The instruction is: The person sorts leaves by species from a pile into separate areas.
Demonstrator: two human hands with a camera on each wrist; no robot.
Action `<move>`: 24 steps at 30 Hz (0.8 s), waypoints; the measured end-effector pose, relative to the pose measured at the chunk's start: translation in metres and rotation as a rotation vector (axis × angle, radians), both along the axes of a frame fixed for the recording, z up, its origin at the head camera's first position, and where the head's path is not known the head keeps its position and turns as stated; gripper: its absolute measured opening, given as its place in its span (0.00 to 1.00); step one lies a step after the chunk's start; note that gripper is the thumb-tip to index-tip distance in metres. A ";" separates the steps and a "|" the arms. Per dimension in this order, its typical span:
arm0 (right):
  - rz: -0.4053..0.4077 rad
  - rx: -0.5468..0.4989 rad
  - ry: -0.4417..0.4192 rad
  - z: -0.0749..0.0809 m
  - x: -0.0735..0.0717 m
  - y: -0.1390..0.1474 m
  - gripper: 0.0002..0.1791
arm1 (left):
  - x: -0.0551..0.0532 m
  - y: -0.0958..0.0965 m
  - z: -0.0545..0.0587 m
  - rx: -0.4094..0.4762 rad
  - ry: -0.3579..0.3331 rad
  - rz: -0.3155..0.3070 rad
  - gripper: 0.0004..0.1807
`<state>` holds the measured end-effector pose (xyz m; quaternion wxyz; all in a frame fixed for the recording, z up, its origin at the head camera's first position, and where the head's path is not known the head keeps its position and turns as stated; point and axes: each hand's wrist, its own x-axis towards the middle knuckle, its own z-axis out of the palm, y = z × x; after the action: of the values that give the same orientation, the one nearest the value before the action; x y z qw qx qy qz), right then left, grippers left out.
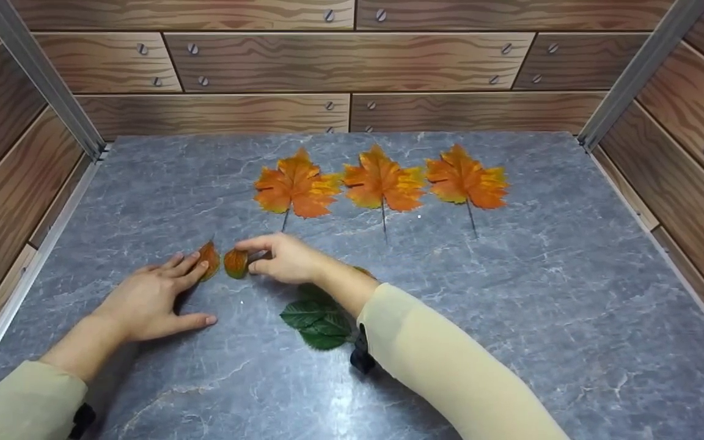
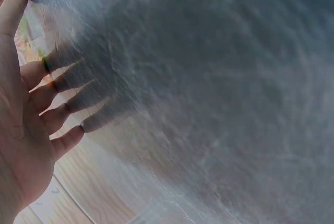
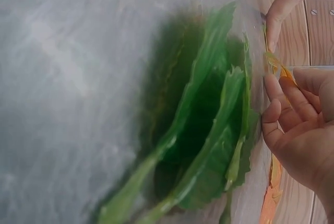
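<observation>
1. Now, slanted the left forearm [image 1: 77, 346] up from the lower left, low across the grey table [image 1: 511, 305], with the left hand [image 1: 150, 299] palm down.
2. Spread those fingers long and nearly straight, thumb out wide to the right, gripping nothing, and just touched the left small leaf [image 1: 212, 264] with fingertips!
3. Meanwhile, angled the right arm [image 1: 346, 284] in from the lower right, and bridged the green leaves [image 1: 323, 336] with it.
4. Pointed the right hand [image 1: 291, 260] leftward, index finger stretched ahead, and pinched the right small leaf [image 1: 235, 265] between index finger and thumb, close beside its neighbour.
5. Had both small leaves beyond and left of the green ones, and three orange maple leaves [image 1: 382, 180] in a row beyond the hands.
</observation>
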<state>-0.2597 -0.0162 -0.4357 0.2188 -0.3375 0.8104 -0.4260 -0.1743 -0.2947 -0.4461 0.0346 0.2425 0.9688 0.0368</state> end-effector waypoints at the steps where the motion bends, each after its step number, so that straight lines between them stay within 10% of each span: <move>1: -0.001 0.003 -0.002 0.000 0.000 0.000 0.28 | 0.000 0.000 0.000 0.000 -0.001 0.000 0.60; 24: 0.035 -0.030 0.005 -0.003 0.002 0.000 0.32 | 0.000 0.000 0.001 -0.001 -0.016 0.006 0.61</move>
<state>-0.2576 -0.0166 -0.4384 0.2191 -0.3561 0.7983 -0.4334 -0.1745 -0.2949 -0.4454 0.0423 0.2395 0.9692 0.0386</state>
